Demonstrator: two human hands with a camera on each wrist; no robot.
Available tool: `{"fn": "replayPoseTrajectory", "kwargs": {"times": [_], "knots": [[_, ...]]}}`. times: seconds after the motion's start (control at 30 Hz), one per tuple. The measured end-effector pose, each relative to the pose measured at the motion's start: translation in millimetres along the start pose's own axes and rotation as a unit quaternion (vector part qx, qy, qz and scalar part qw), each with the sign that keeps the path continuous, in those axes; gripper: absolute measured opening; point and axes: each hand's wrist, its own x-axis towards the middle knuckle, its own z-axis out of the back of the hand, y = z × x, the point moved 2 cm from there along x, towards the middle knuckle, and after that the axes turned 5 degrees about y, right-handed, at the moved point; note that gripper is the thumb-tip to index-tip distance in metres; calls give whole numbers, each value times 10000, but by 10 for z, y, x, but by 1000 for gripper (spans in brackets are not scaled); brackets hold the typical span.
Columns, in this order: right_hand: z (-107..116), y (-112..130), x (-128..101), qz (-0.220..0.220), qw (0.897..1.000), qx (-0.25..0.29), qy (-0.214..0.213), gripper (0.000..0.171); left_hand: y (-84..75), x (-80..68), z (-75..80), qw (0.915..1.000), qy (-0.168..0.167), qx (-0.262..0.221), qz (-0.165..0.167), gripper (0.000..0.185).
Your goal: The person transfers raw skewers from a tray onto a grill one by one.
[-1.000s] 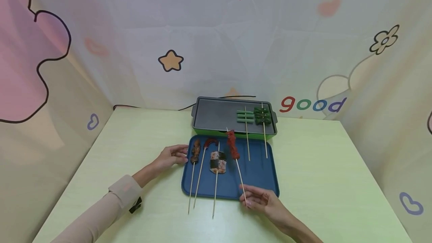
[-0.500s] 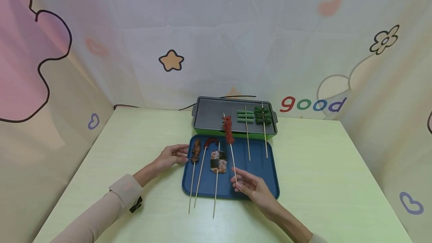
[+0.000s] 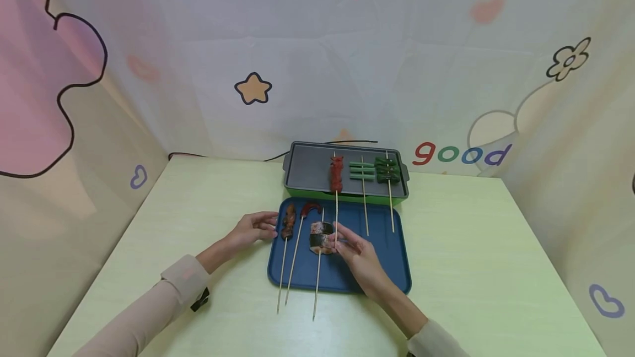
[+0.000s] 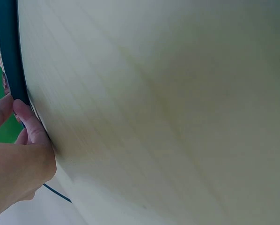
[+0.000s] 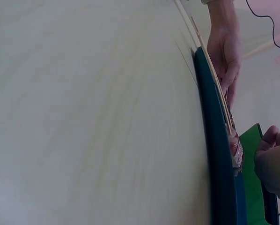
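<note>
Red meat skewer (image 3: 337,174): light, thin wooden stick stiff but likely snappable; food end heavier, would tip if held far back. Best hold judged low on bare stick, pinch grip. Appearance: dark red lumpy pieces threaded near tip, long pale stick. Location: food end on grey griddle pan (image 3: 312,167), stick trailing over blue tray (image 3: 382,258). Right hand (image 3: 354,249) pinches lower stick end. Left hand (image 3: 253,227) relaxed, fingertips touching tray's left rim, holding nothing. All on tabletop (image 3: 471,247).

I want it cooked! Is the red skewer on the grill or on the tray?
On the grill: the red skewer's meat lies there, stick reaching over the tray.
</note>
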Motion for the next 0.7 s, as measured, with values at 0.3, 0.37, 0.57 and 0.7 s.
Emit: {"fn": "replayPoseTrajectory", "kwargs": {"times": [0.3, 0.37, 0.57, 0.7], "knots": [[-13, 24, 213, 99, 9977, 606, -297, 52, -10, 40, -38, 9992, -103, 118, 362, 56], [-12, 23, 244, 74, 9968, 702, -375, 51, -24, 30, -43, 9992, -104, 127, 361, 56], [-17, 20, 319, 48, 9933, 941, -670, 50, 3, 40, -42, 9993, -111, 75, 340, 57], [-22, 67, 363, -36, 9928, 862, -837, 50, -1, 36, -41, 9994, -114, 61, 328, 57]]}}
